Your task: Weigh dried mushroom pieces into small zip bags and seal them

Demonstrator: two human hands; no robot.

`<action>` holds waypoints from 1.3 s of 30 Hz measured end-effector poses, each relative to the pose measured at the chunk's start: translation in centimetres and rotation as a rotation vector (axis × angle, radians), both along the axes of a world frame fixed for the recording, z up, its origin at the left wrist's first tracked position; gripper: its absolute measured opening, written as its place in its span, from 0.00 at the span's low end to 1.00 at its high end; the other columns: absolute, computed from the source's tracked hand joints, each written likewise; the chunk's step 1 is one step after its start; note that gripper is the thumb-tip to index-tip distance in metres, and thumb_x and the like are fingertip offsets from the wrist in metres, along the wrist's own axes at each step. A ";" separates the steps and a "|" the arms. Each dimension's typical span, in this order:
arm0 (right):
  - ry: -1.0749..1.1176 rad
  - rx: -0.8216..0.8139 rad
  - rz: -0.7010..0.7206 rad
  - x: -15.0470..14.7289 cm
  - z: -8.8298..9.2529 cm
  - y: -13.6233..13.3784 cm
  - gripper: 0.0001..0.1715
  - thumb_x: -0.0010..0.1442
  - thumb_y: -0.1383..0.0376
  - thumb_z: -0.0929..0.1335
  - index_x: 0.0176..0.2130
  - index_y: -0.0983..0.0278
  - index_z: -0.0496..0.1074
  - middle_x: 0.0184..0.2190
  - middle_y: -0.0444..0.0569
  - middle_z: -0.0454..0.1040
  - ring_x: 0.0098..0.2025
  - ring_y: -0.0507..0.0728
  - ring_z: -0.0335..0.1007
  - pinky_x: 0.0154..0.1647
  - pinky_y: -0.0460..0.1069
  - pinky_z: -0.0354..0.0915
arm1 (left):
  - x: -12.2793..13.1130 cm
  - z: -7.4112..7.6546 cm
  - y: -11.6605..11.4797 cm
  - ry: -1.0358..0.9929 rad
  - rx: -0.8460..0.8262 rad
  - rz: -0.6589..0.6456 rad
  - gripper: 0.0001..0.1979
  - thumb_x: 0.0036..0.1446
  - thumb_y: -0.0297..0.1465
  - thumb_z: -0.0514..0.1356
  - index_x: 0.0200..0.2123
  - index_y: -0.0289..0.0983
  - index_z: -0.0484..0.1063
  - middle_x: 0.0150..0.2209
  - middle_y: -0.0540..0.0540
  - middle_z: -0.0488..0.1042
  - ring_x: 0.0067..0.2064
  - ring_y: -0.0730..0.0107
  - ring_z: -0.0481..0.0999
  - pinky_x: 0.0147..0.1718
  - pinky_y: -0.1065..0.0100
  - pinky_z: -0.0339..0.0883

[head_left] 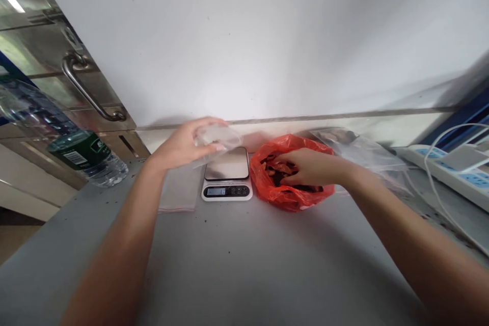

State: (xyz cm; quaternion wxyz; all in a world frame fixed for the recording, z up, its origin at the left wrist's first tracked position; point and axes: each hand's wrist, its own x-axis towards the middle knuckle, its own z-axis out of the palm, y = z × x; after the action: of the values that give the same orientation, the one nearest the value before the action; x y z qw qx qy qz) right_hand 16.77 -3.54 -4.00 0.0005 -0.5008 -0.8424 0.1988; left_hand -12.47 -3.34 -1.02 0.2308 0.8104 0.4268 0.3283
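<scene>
My left hand [183, 145] is closed on a clear plastic bag [219, 137], thumb and fingers holding its mouth apart above the scale. A white kitchen scale [227, 191] with a metal plate and a lit display sits just below it; the digits are too blurred to read. To the right, my right hand [305, 167] reaches into an open red plastic bag [294, 199]. Its thumb and forefinger are apart, with their tips among dark brown, dried-looking pieces [277, 175]. The other fingertips are hidden in the bag.
Flat clear zip bags [178, 188] lie left of the scale. Behind the red bag rests another clear bag [355, 150] with something inside. A large water bottle [86, 147] stands at the left; a power strip [466, 178] with a white cable [431, 178] is at the right. A white wall [244, 51] rises behind.
</scene>
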 end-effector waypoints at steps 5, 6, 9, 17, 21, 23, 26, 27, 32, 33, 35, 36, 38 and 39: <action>-0.104 -0.067 -0.030 -1.1 -0.8 -0.4 0.30 0.59 0.71 0.68 0.59 0.57 0.74 0.56 0.51 0.79 0.53 0.65 0.77 0.48 0.53 0.70 | 0.8 -1.2 0.4 0.456 -0.117 -0.237 0.27 0.54 0.33 0.66 0.59 0.43 0.75 0.66 0.45 0.71 0.68 0.50 0.65 0.65 0.53 0.61; -0.097 -0.053 -0.030 -1.2 -0.8 -0.5 0.25 0.60 0.71 0.67 0.55 0.59 0.75 0.53 0.52 0.80 0.50 0.64 0.78 0.46 0.52 0.69 | 1.0 -1.3 0.4 0.503 -0.151 -0.239 0.32 0.53 0.32 0.67 0.63 0.44 0.72 0.69 0.45 0.67 0.70 0.49 0.63 0.65 0.52 0.61; -0.073 -0.014 -0.018 -1.4 -0.8 -0.5 0.09 0.61 0.72 0.66 0.39 0.62 0.75 0.40 0.50 0.81 0.41 0.61 0.77 0.38 0.50 0.65 | 1.0 -0.9 0.0 0.572 -0.219 -0.213 0.45 0.50 0.31 0.69 0.71 0.44 0.60 0.75 0.45 0.55 0.74 0.49 0.55 0.69 0.51 0.55; -0.013 0.008 -0.050 -1.8 -0.9 -0.6 0.09 0.60 0.72 0.65 0.31 0.61 0.72 0.33 0.49 0.79 0.35 0.59 0.74 0.32 0.50 0.61 | -0.2 1.4 -1.8 0.596 -0.285 -0.140 0.50 0.49 0.32 0.67 0.74 0.38 0.52 0.75 0.42 0.54 0.73 0.54 0.57 0.70 0.57 0.53; -0.003 -0.010 -0.039 -1.8 -1.1 -0.4 0.15 0.59 0.73 0.66 0.42 0.60 0.78 0.41 0.48 0.83 0.40 0.60 0.77 0.36 0.50 0.64 | -0.4 1.9 -2.0 0.613 -0.284 -0.114 0.46 0.50 0.33 0.65 0.72 0.38 0.55 0.73 0.41 0.58 0.72 0.55 0.60 0.69 0.56 0.54; 0.000 -0.005 -0.040 -1.7 -1.3 -0.2 0.19 0.59 0.73 0.67 0.47 0.60 0.79 0.45 0.48 0.83 0.43 0.60 0.78 0.39 0.50 0.66 | -0.4 1.9 -2.0 0.625 -0.302 -0.093 0.45 0.50 0.33 0.66 0.72 0.38 0.57 0.72 0.41 0.61 0.71 0.56 0.62 0.69 0.58 0.55; 0.007 -0.017 -0.034 -1.6 -1.4 0.0 0.18 0.59 0.71 0.67 0.47 0.61 0.80 0.46 0.49 0.83 0.44 0.61 0.78 0.41 0.50 0.67 | -0.5 1.8 -1.8 0.655 -0.320 -0.070 0.47 0.50 0.34 0.67 0.72 0.39 0.56 0.73 0.42 0.60 0.71 0.55 0.62 0.69 0.59 0.55; 0.015 -0.026 -0.028 -1.5 -1.4 0.0 0.18 0.59 0.71 0.67 0.46 0.61 0.80 0.45 0.49 0.83 0.43 0.60 0.78 0.40 0.50 0.67 | -0.6 1.7 -1.8 0.662 -0.314 -0.069 0.48 0.50 0.33 0.68 0.73 0.39 0.55 0.73 0.42 0.60 0.71 0.54 0.62 0.69 0.58 0.55; 0.068 -0.051 0.006 -1.3 -1.0 -0.1 0.17 0.54 0.72 0.66 0.42 0.60 0.79 0.39 0.47 0.83 0.37 0.59 0.77 0.36 0.50 0.67 | -0.6 1.3 -1.7 0.614 -0.291 -0.092 0.46 0.50 0.31 0.69 0.72 0.42 0.58 0.72 0.43 0.61 0.69 0.48 0.65 0.66 0.51 0.60; 0.078 -0.062 0.008 -1.2 -1.0 -0.1 0.18 0.54 0.72 0.66 0.42 0.60 0.79 0.39 0.47 0.83 0.37 0.59 0.77 0.36 0.50 0.68 | -0.5 1.3 -1.7 0.601 -0.292 -0.104 0.45 0.50 0.32 0.69 0.71 0.42 0.59 0.72 0.44 0.61 0.69 0.48 0.66 0.66 0.51 0.60; 0.095 -0.082 0.011 -1.1 -1.1 0.0 0.19 0.54 0.71 0.66 0.44 0.60 0.79 0.39 0.47 0.82 0.37 0.59 0.78 0.36 0.49 0.69 | -0.3 1.2 -1.7 0.583 -0.293 -0.140 0.45 0.50 0.31 0.69 0.71 0.43 0.60 0.72 0.45 0.62 0.69 0.48 0.67 0.66 0.52 0.62; 0.103 -0.081 0.007 -1.0 -1.2 0.1 0.20 0.54 0.71 0.66 0.44 0.60 0.79 0.40 0.47 0.82 0.37 0.59 0.78 0.36 0.49 0.69 | -0.2 1.0 -1.7 0.575 -0.287 -0.159 0.45 0.50 0.31 0.69 0.71 0.43 0.60 0.72 0.45 0.62 0.69 0.48 0.67 0.65 0.53 0.63; 0.118 -0.054 -0.013 -0.9 -1.5 0.3 0.21 0.53 0.71 0.66 0.46 0.61 0.79 0.41 0.49 0.82 0.39 0.59 0.79 0.38 0.50 0.70 | 0.1 0.6 -1.5 0.575 -0.270 -0.185 0.47 0.49 0.31 0.70 0.72 0.44 0.58 0.73 0.44 0.60 0.70 0.48 0.64 0.65 0.54 0.63; 0.126 -0.042 -0.019 -0.8 -1.6 0.4 0.22 0.53 0.72 0.66 0.46 0.61 0.79 0.42 0.49 0.83 0.40 0.60 0.79 0.40 0.50 0.71 | 0.3 0.2 -1.3 0.587 -0.261 -0.191 0.49 0.48 0.31 0.70 0.72 0.44 0.58 0.73 0.44 0.58 0.71 0.48 0.62 0.67 0.53 0.61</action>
State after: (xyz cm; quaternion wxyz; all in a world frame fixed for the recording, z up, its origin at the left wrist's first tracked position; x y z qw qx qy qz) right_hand 15.98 -3.13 -5.61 0.0448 -0.4954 -0.8315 0.2475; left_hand -12.15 -4.65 -0.79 0.2297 0.8703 0.4357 0.0004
